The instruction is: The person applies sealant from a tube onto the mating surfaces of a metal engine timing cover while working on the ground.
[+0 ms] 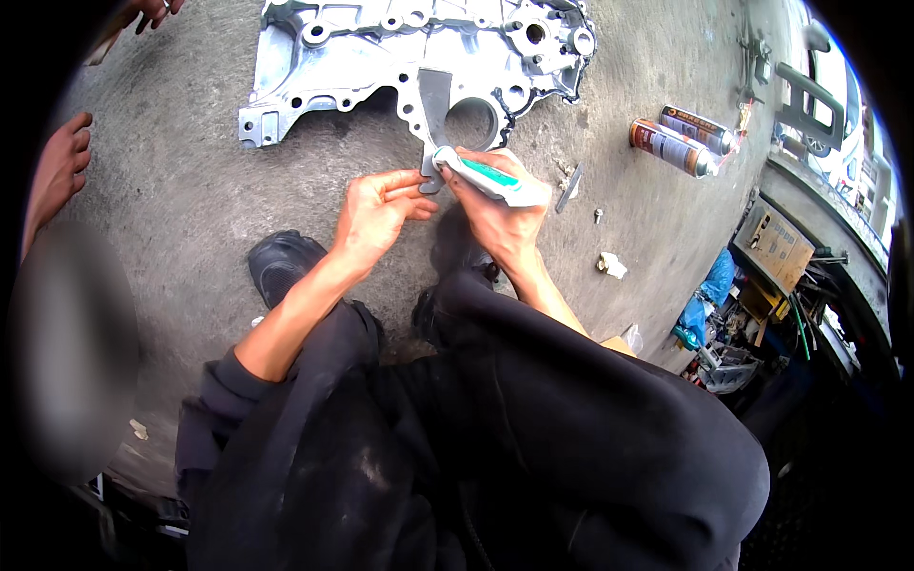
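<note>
In my right hand [509, 221] is a white and green squeeze tube [490, 178], fingers wrapped round it. Its nozzle end points left, right at a flat grey metal piece [435, 103]. My left hand [369, 221] pinches the lower, notched end of that piece between fingers and thumb. The upper part of the grey piece overlaps the edge of a large silver metal engine casting [352, 57], which lies on the ground ahead of me. Bolt holes and a big round opening show in the casting, and dark stuff runs along its right edge.
Two spray cans [671, 146] lie on the concrete to the right. Nearer are a thin blade-like strip [569, 187], a small bolt [598, 216] and a crumpled white scrap [611, 265]. A cardboard box [773, 249] and piled parts stand far right. Another person's bare foot [62, 171] and hand [150, 11] show at left.
</note>
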The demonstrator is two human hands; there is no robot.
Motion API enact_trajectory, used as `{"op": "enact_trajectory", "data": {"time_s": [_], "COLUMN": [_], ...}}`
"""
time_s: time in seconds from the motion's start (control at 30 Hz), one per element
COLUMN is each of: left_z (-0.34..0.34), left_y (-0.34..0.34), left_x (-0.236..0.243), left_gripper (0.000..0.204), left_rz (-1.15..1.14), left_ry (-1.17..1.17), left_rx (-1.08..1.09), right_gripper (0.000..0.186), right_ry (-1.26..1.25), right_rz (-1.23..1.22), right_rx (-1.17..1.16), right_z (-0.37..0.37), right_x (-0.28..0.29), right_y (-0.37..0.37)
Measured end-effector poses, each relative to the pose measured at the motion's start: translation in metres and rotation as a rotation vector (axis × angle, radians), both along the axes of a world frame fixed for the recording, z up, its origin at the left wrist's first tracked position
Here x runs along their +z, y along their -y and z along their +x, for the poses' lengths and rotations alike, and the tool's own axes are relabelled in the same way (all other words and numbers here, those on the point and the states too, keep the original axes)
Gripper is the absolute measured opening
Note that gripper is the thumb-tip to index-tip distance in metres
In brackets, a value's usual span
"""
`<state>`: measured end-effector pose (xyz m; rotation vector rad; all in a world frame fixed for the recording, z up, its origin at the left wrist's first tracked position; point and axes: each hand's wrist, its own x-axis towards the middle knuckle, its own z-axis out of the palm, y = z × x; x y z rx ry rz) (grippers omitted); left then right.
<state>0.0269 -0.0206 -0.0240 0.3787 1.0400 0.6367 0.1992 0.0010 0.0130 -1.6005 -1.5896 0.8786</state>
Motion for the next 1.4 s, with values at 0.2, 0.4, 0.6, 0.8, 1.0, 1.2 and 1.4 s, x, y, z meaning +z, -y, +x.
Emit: {"op": "enact_trajectory", "data": {"time_s": [0.2, 0.4, 0.6, 0.8, 1.0, 1.2, 1.4], "left_z": [0.0, 0.003, 0.0, 0.002, 0.002, 0.005, 0.002], "left_y": [0.005, 0.007, 0.004, 0.005, 0.005, 0.007, 0.003], "left_x": [-0.006, -0.009, -0.004, -0.006, -0.004, -0.007, -0.005], "left_gripper": [0.044, 0.046, 0.048, 0.046, 0.048, 0.046, 0.049], "left_rz": [-0.018, -0.017, -0.003, -0.003, -0.025, -0.004, -0.011], "left_ry": [-0.002, -0.014, -0.047, -0.043, -0.051, -0.013, -0.024], "left_rx": [0.027, 0.04, -0.017, 0.039, 0.03, 0.073, 0.029], "right_gripper": [0.021, 0.023, 0.025, 0.023, 0.022, 0.021, 0.021], "right_ry": [0.019, -0.013, -0.028, -0.053, -0.107, -0.148, -0.126], "right_rz": [-0.023, -0.049, -0.062, -0.138, -0.211, -0.255, -0.257], "right_rx": [0.026, 0.025, 0.028, -0.018, -0.089, -0.166, -0.176], "right_z": [-0.005, -0.006, -0.011, -0.016, -0.018, -0.024, -0.027], "right_x": [-0.001, -0.001, 0.001, -0.001, -0.003, 0.004, 0.008], "right_y": [-0.005, -0.008, -0.014, -0.017, -0.018, -0.023, -0.026]}}
